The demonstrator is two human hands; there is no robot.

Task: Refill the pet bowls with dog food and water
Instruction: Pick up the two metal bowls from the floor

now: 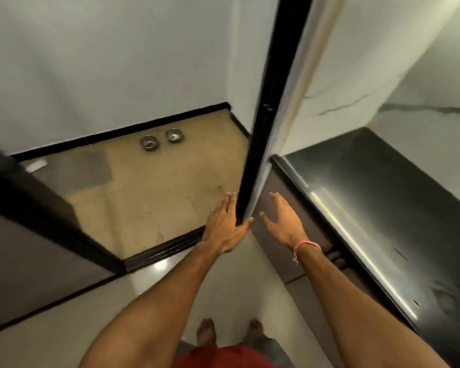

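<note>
Two small steel pet bowls stand side by side on the beige floor beyond the doorway, close to the far wall: the left bowl (149,142) and the right bowl (174,136). What they hold is too small to tell. The black edge of a door (263,115) runs upright through the middle of the view. My left hand (223,224) clasps the bottom of that edge, fingers flat on its left side and thumb wrapped round its right side. My right hand (284,221) hovers just right of the door, fingers spread, holding nothing.
A dark glossy countertop (383,195) runs along the right. A black threshold track (165,251) crosses the floor at the doorway. A dark frame (24,203) borders the left. A grey patch (83,171) and a white scrap (36,166) lie on the beige floor. My bare feet (205,333) stand on pale tiles.
</note>
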